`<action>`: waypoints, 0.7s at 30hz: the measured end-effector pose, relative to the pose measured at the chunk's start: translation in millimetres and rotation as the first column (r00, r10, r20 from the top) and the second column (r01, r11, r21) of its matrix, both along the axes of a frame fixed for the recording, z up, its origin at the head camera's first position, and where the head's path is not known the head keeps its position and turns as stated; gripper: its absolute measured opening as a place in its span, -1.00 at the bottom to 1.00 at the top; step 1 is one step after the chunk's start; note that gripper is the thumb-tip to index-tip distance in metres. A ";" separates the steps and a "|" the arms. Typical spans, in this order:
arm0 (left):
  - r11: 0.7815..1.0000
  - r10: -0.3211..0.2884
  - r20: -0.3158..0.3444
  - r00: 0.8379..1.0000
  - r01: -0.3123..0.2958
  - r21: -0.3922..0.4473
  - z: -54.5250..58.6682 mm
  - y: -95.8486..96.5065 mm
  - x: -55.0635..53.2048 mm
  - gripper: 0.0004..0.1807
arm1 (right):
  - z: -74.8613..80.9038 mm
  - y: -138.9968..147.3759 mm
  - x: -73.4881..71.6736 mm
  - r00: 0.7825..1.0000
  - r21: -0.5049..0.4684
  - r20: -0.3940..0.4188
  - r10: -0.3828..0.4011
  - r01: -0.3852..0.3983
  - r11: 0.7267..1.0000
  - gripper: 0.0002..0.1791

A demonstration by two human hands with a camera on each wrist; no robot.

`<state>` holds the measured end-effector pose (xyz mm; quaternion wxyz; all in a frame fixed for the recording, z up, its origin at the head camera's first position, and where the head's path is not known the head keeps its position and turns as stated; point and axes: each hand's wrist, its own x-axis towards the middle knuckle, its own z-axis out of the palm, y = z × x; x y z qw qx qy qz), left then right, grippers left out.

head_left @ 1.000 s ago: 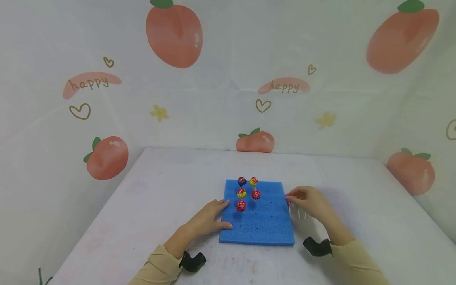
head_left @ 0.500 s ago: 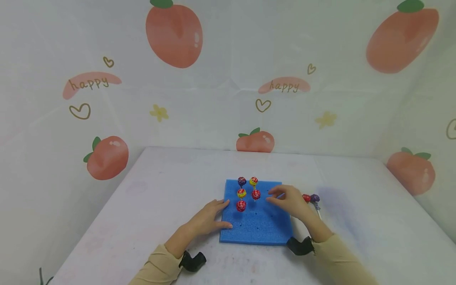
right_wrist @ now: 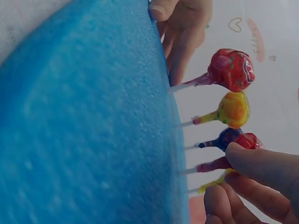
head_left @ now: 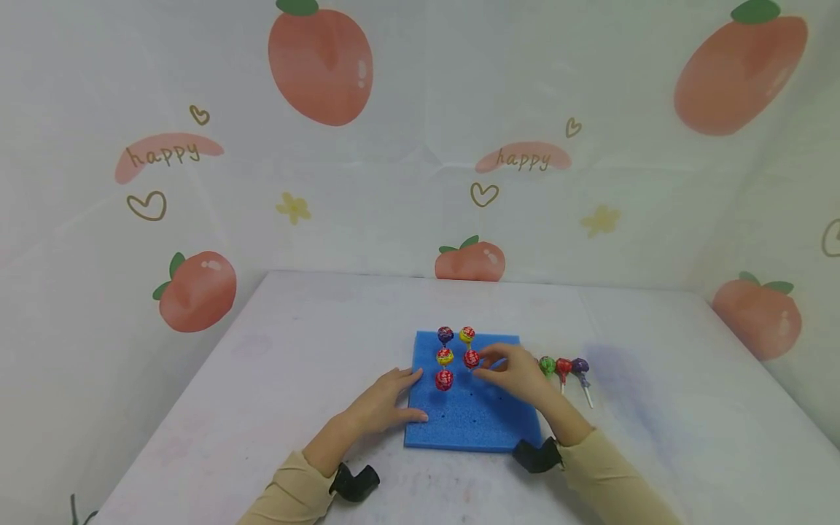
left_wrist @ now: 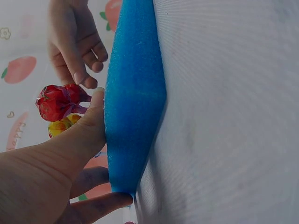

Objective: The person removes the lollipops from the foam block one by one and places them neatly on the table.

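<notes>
A blue foam board (head_left: 499,430) lies on the table with several wrapped lollipops standing upright in it. My left hand (head_left: 387,401) rests on the board's left edge, thumb and fingertips extended onto it. My right hand (head_left: 515,372) is at the red lollipop (head_left: 471,359) in the second column. Its thumb and index finger are beside that candy, with a gap between them; in the right wrist view the thumb (right_wrist: 261,165) overlaps the red wrapper. A yellow lollipop (head_left: 467,335) stands behind it. To the left are a dark blue lollipop (head_left: 445,335), a yellow one and another red lollipop (head_left: 444,380).
Right of the board lie loose lollipops in a row: a green one (head_left: 547,365), a red one (head_left: 564,367) and a purple one (head_left: 580,365). My right hand partly covers another at the row's left. Small holes dot the board. A fruit-print cloth (head_left: 394,204) hangs behind the table.
My right hand let go of a pink-purple lollipop right of the board, then moved left over the board to the red lollipop. The left hand stayed in place.
</notes>
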<state>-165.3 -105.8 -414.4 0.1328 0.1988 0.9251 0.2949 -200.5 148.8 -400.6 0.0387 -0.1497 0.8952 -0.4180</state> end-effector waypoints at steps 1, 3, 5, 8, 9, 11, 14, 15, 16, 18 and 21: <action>1.000 0.000 0.000 1.000 0.000 0.000 0.2 0.0 0.0 -0.14 | -0.6 -1.1 -0.1 1.000 -0.002 0.000 0.006 -0.006 1.000 -0.65; 1.000 0.000 0.000 1.000 0.000 -0.001 0.2 -0.1 -0.1 -0.14 | -1.8 -3.5 -0.5 1.000 -0.007 -0.008 0.018 -0.018 1.000 -0.64; 1.000 0.001 -0.001 1.000 -0.001 -0.004 -0.1 -0.2 -0.4 -0.14 | -3.1 -5.8 -1.2 0.999 -0.017 -0.021 0.030 -0.030 0.999 -0.67; 1.000 0.000 -0.004 1.000 0.000 -0.008 -0.7 -0.1 -0.9 -0.14 | -5.1 -8.9 -2.2 0.999 -0.020 -0.028 0.028 -0.029 0.999 -0.72; 1.000 0.000 -0.004 1.000 0.000 -0.009 -1.1 -0.1 -1.1 -0.14 | -5.9 -10.0 -2.7 1.000 -0.020 -0.025 0.018 -0.018 1.000 -0.74; 1.000 -0.004 -0.008 1.000 0.003 -0.010 -1.3 0.0 -1.3 -0.15 | -7.5 -11.8 -3.4 1.000 -0.017 -0.018 -0.002 0.002 1.000 -0.78; 1.000 -0.005 -0.011 1.000 0.005 -0.010 -1.8 0.0 -1.7 -0.15 | -9.7 -14.1 -4.5 0.999 -0.017 -0.014 -0.032 0.032 0.999 -0.83; 1.000 -0.004 -0.010 1.000 0.004 -0.010 -1.9 0.0 -1.8 -0.15 | -10.4 -14.5 -4.8 0.999 -0.019 -0.014 -0.037 0.036 0.999 -0.85; 1.000 -0.005 -0.011 1.000 0.005 -0.010 -1.5 0.0 -1.8 -0.15 | -10.9 -14.9 -5.0 0.999 -0.021 -0.014 -0.041 0.041 0.999 -0.85; 1.000 -0.003 -0.011 1.000 0.003 -0.013 -1.2 0.0 -1.7 -0.14 | -11.8 -15.3 -5.4 0.999 -0.027 -0.018 -0.046 0.045 0.999 -0.86; 1.000 -0.004 -0.015 1.000 0.004 -0.014 -0.9 0.0 -1.5 -0.14 | -11.7 -15.2 -5.5 0.999 -0.050 -0.015 -0.046 0.045 0.998 -0.86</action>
